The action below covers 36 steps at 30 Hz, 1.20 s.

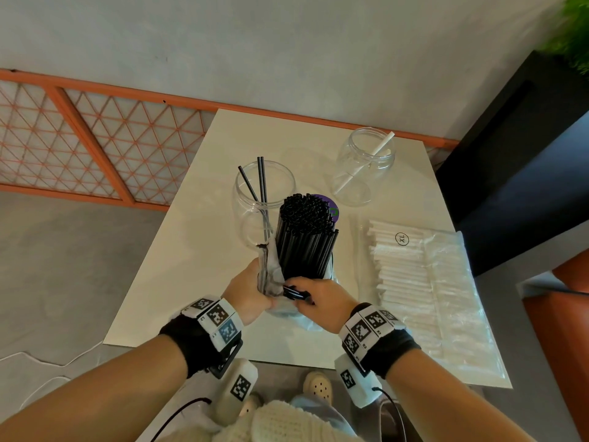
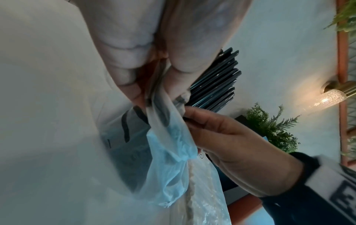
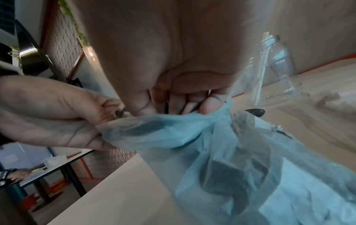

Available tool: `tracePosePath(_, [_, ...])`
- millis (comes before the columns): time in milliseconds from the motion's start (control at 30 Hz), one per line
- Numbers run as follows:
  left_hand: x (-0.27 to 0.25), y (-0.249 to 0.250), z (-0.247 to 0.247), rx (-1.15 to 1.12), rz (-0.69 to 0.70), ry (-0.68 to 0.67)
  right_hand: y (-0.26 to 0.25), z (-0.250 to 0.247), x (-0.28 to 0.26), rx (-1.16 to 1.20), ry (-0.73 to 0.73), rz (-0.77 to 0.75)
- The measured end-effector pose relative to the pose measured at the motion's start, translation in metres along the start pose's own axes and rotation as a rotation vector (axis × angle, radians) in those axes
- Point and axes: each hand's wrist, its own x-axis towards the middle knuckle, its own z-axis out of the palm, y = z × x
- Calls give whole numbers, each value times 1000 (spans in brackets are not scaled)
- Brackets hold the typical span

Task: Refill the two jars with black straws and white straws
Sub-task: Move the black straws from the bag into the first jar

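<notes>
A thick bundle of black straws (image 1: 306,232) stands upright above the white table (image 1: 178,250), half out of its thin plastic bag (image 1: 269,269). My right hand (image 1: 314,298) grips the bundle's lower end. My left hand (image 1: 251,291) pinches the bag's plastic (image 2: 165,132) beside it. Just behind the bundle stands a clear jar (image 1: 263,200) holding three black straws. A second clear jar (image 1: 365,164) at the back right holds a white straw (image 1: 379,151). In the right wrist view the bag (image 3: 221,144) hangs below my fingers.
A plastic pack of white straws (image 1: 404,275) lies flat on the table's right side, marked XL. A purple round thing (image 1: 328,207) peeks out behind the bundle. A dark cabinet (image 1: 522,161) stands to the right, an orange lattice fence (image 1: 95,135) behind.
</notes>
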Motion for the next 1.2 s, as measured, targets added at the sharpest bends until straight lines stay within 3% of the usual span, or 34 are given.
tracePosePath(167, [-1,-4,1,-24,-19,-3,-2,2,3,-34,-16,9])
tracePosePath(367, [-1,10,4,-198,24,-134,-4,5,4,-135,72,-19])
tracePosePath(467, [-2,5,0,-96,65,-137,-2,7,3,-154,82,-22])
tracePosePath(567, [-3,0,-5,38,15,-146,1,6,0,-124,129,-20])
tracePosePath(733, [-7,1,-10,289,44,4,5,3,-5,-76,286,-41])
tracePosePath(833, [-6,3,-11,375,46,42,8,4,-8,-60,308,-69])
tracePosePath(967, [-4,15,-16,240,41,113,8,8,-12,-68,299,-110])
tracePosePath(1067, [-3,36,-20,141,17,53,5,11,-11,-72,269,-140])
tracePosePath(1200, [12,45,-28,-2,-139,78,8,13,-12,-102,259,-163])
